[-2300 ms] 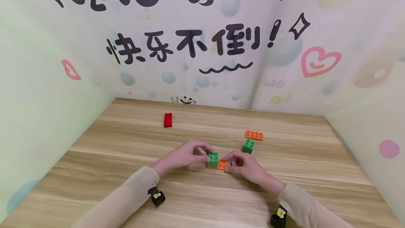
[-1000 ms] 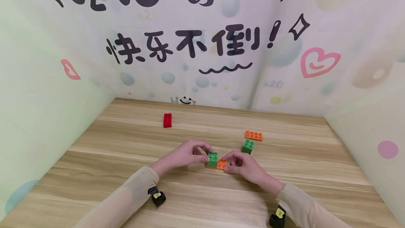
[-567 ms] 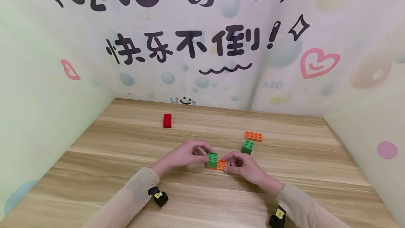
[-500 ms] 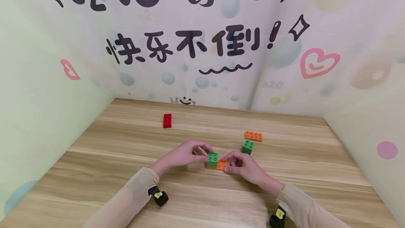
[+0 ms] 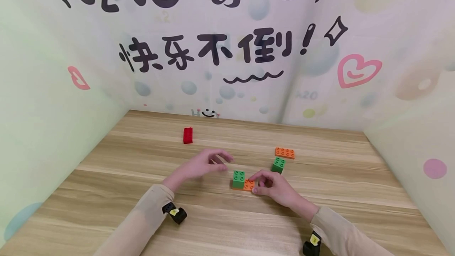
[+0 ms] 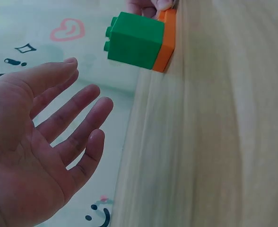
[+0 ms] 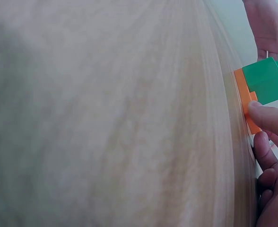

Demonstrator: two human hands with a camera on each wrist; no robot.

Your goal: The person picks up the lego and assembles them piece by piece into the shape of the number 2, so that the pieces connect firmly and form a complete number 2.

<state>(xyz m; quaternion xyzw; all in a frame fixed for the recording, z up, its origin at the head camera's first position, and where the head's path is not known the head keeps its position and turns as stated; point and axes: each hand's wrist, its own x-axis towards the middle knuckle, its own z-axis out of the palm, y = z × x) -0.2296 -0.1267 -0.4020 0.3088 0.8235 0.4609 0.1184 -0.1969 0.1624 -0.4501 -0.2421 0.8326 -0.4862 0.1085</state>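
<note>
A green toy brick (image 5: 238,181) sits on the left half of a flat orange brick (image 5: 249,185) lying on the table. My right hand (image 5: 281,191) holds the bare right end of that orange brick between thumb and fingers; the right wrist view shows the thumb on the orange brick (image 7: 243,92). My left hand (image 5: 200,164) hovers up and left of the green brick, apart from it. In the left wrist view its fingers are spread and loosely bent, with nothing held, and the green brick (image 6: 135,40) stands beyond the fingertips.
A second green brick (image 5: 278,165) stands behind my right hand. Just behind it lies another flat orange brick (image 5: 285,153). A red brick (image 5: 188,135) lies at the back left of the wooden table (image 5: 227,224). A printed cloth wall (image 5: 249,98) rises behind the table.
My left hand has let go of the green brick and moved up and to the left. The right hand and the bricks have stayed where they were.
</note>
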